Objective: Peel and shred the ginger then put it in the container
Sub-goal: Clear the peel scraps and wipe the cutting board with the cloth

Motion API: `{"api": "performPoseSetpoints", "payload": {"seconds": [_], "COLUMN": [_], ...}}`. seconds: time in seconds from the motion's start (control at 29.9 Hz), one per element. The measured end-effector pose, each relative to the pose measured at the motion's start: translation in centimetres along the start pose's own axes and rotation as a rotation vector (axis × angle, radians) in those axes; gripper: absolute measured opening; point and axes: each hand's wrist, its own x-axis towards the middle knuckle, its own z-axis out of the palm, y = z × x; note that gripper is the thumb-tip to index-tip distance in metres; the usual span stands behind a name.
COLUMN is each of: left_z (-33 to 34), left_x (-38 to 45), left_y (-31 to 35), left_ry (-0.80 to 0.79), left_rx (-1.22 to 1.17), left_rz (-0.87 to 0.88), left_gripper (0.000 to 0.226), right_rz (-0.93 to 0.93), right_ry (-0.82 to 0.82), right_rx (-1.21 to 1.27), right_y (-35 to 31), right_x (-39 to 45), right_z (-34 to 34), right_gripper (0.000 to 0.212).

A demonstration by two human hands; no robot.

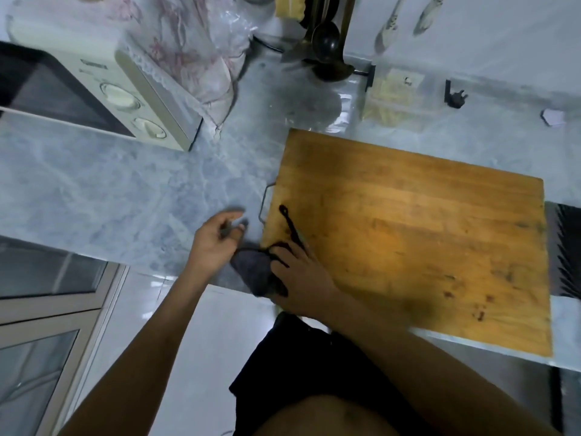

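A wooden cutting board (408,234) lies on the marble counter, bare apart from dark marks. My right hand (301,278) is at its near left corner and grips a dark grey cloth (254,275) that hangs over the counter edge. A thin black strap (289,223) runs from the cloth onto the board. My left hand (217,240) hovers just left of the cloth with loosely curled fingers, holding nothing that I can make out. A clear container (393,99) of pale yellow shreds stands against the back wall behind the board. No whole ginger shows.
A cream toaster oven (132,99) stands at the back left with a plastic bag (201,48) beside it. Ladles hang in a utensil rack (327,48) at the back. A black ribbed surface (566,247) borders the board on the right. Floor lies below the counter edge.
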Motion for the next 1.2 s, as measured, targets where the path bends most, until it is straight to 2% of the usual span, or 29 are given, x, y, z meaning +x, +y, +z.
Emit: {"api": "performPoseSetpoints", "payload": {"seconds": [0.03, 0.1, 0.2, 0.27, 0.3, 0.33, 0.4, 0.47, 0.53, 0.57, 0.6, 0.63, 0.73, 0.77, 0.8, 0.84, 0.9, 0.97, 1.0, 1.07, 1.14, 1.2], "left_z": [0.4, 1.1, 2.1, 2.8, 3.1, 3.3, 3.6, 3.6, 4.0, 4.0, 4.1, 4.2, 4.8, 5.0, 5.2, 5.4, 5.9, 6.2, 6.4, 6.8, 7.7, 8.8], "left_x": [-0.1, 0.0, 0.6, 1.2, 1.6, 1.9, 3.0, 4.2, 4.8, 4.8, 4.7, 4.5, 4.5, 4.8, 5.1, 5.3, 6.0, 6.2, 6.1, 5.3, 4.3, 3.6], "left_y": [0.3, 0.5, 1.8, 3.0, 3.5, 3.8, 3.9, 4.0, 4.3, 4.7, 5.1, 5.2, 5.0, 5.1, 5.3, 5.8, 6.7, 6.8, 6.6, 6.7, 6.9, 6.8], "left_ry": [-0.004, -0.031, -0.116, -0.126, -0.115, -0.102, -0.068, -0.036, -0.004, -0.002, -0.028, -0.069, -0.164, -0.171, -0.156, -0.118, -0.043, -0.022, -0.023, -0.029, -0.020, -0.007], "left_rx": [-0.009, 0.009, 0.088, 0.137, 0.163, 0.169, 0.053, -0.101, -0.149, -0.148, -0.137, -0.107, -0.001, -0.006, -0.046, -0.103, -0.177, -0.183, -0.153, -0.061, 0.041, 0.182], "left_rz": [0.007, 0.030, 0.028, 0.060, 0.088, 0.105, 0.070, -0.023, -0.062, -0.065, -0.060, -0.042, 0.041, 0.064, 0.059, 0.027, -0.082, -0.126, -0.113, -0.053, 0.028, 0.145], "left_gripper": [0.028, 0.037, 0.043, 0.043, 0.042, 0.041, 0.039, 0.039, 0.038, 0.037, 0.035, 0.035, 0.041, 0.042, 0.043, 0.043, 0.043, 0.045, 0.045, 0.045, 0.045, 0.049], "right_rz": [-0.090, -0.152, 0.098, 0.355, 0.440, 0.444, 0.249, -0.097, -0.360, -0.429, -0.408, -0.292, 0.254, 0.332, 0.312, 0.196, -0.179, -0.425, -0.468, -0.381, -0.024, 0.339], "right_ry": [-0.004, -0.040, 0.031, 0.060, 0.083, 0.106, 0.122, 0.083, 0.041, 0.067, 0.122, 0.198, 0.440, 0.457, 0.445, 0.378, 0.144, -0.017, -0.011, 0.119, 0.309, 0.415], "right_rx": [-0.016, -0.087, -0.227, -0.201, -0.163, -0.134, -0.120, -0.120, -0.129, -0.183, -0.229, -0.250, -0.217, -0.189, -0.158, -0.113, -0.080, -0.070, -0.123, -0.259, -0.313, -0.241], "right_y": [1.3, 4.4, 9.3, 11.7, 11.7, 10.9, 7.6, 4.2, 5.8, 8.0, 10.5, 12.8, 15.7, 14.6, 12.7, 10.5, 7.3, 8.1, 10.1, 15.0, 19.7, 21.3], "right_x": [-1.1, -1.5, 1.8, 4.9, 5.9, 6.3, 5.5, 3.0, 2.7, 3.8, 5.4, 7.1, 11.0, 11.1, 10.4, 8.5, 3.0, -1.0, -1.3, 0.5, 2.9, 3.9], "right_z": [-0.5, -3.1, -7.5, -9.1, -9.5, -9.1, -6.5, -3.6, -3.5, -4.5, -5.7, -7.5, -10.6, -9.7, -8.4, -6.9, -4.0, -3.5, -4.2, -6.9, -11.0, -13.1], "right_gripper": [0.035, 0.055, 0.079, 0.077, 0.072, 0.069, 0.065, 0.047, 0.033, 0.032, 0.034, 0.036, 0.033, 0.032, 0.032, 0.033, 0.035, 0.034, 0.032, 0.031, 0.035, 0.040]}}
